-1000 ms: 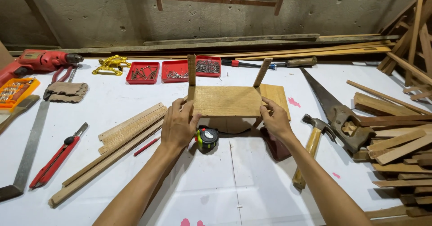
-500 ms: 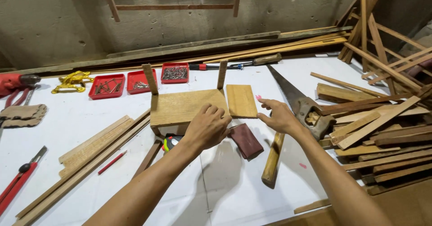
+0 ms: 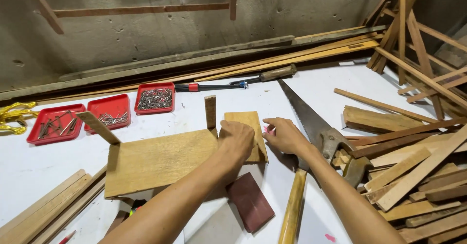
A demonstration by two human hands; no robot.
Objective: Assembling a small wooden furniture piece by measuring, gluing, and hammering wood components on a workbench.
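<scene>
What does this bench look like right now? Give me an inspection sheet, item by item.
Surface: white table, marked.
Job's things: left hand rests on small wooden board; right hand at its edge; legged wooden piece beside.
Clutter: handsaw, hammer handle, three red nail trays, scrap wood, dark red pad.
Grippers: both bare hands open.
Cables: yellow rope.
Surroundings: concrete wall, leaning battens.

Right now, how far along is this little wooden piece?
Looks done: a flat brown wooden board already carries two upright sticks. In hand: the left hand rests on a small loose plywood panel, the right hand at its edge. Left: that panel seems unattached; three red nail trays wait.
</scene>
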